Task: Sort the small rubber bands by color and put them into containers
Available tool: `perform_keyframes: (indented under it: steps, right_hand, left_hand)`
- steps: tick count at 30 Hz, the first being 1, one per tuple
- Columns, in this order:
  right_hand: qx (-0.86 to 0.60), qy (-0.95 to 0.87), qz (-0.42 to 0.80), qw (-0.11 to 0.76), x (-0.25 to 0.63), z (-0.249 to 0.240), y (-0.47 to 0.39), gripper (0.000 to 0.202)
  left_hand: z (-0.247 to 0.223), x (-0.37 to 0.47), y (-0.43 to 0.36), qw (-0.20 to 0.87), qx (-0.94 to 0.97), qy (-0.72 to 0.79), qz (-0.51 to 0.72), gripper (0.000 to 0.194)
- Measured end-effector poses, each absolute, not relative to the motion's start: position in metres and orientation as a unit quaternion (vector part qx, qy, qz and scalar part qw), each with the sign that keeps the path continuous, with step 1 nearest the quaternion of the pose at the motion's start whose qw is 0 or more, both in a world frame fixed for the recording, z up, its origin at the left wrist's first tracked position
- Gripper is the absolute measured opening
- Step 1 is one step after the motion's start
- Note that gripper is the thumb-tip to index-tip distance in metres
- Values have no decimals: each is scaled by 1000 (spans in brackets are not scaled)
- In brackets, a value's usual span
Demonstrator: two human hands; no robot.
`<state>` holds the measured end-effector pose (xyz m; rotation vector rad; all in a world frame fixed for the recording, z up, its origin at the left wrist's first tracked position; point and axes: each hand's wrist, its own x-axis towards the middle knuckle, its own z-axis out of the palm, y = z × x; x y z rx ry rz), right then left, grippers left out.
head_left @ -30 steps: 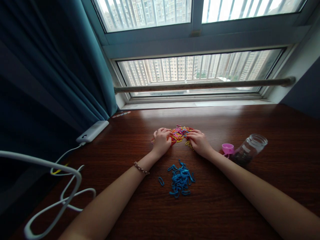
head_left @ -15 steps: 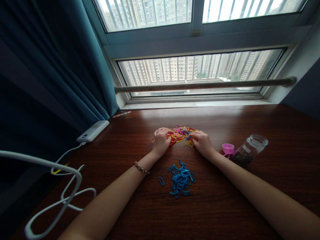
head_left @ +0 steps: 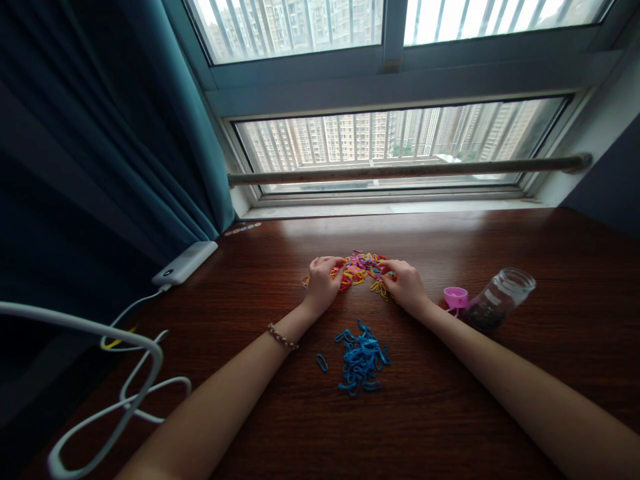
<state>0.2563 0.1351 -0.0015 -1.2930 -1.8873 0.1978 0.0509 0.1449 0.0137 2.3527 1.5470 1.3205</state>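
Note:
A loose heap of mixed red, yellow, pink and blue rubber bands (head_left: 358, 268) lies on the dark wooden table. At its left side is my left hand (head_left: 324, 280), thumb and fingers apart, touching the bands' edge. My right hand (head_left: 404, 285) reaches into the right side of the heap, its thumb and index finger slightly parted over yellow and blue bands. Nothing held shows clearly in either hand. Between my forearms lies a separate pile of blue rubber bands (head_left: 364, 360). One single blue rubber band (head_left: 321, 363) sits just left of that pile.
Right of my right hand, a clear jar (head_left: 504, 297) lies tilted with dark contents, beside a pink cup-like lid (head_left: 456, 298). A white power strip (head_left: 186, 263) and its white cable (head_left: 150, 347) are at the left, by the blue curtain (head_left: 200, 160). A window rail (head_left: 410, 171) runs behind.
The thumb and fingers of my right hand have parted a little from a pinch at the blue bands. My left fingers have straightened slightly. The blue pile is unchanged.

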Motion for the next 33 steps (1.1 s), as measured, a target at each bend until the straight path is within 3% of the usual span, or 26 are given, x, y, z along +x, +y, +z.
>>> perform_keyframes:
  steps: [7,14,18,23,28,31,33]
  right_hand:
    - [-499,-718,93,477,256,1,135,19]
    - [-494,-713,86,490,256,2,134,17]
    - [-495,-706,92,497,257,3,134,15]
    - [-460,-727,108,498,249,11,126,13]
    - [-306,-869,93,377,227,22,95,19]
    - [-210,-938,45,272,216,26,79,20]
    - [-203,-944,37,259,216,27,77,20]
  left_hand:
    - [21,54,127,88,847,335,404,21]
    - [24,63,104,103,936,186,280,26]
    - [20,61,107,80,926,233,288,24]
    - [19,56,122,80,808,403,423,16]
    - [16,53,139,116,686,488,527,25]
    - [13,51,144,113,686,494,522,26]
    - [13,51,144,83,721,485,487,21]
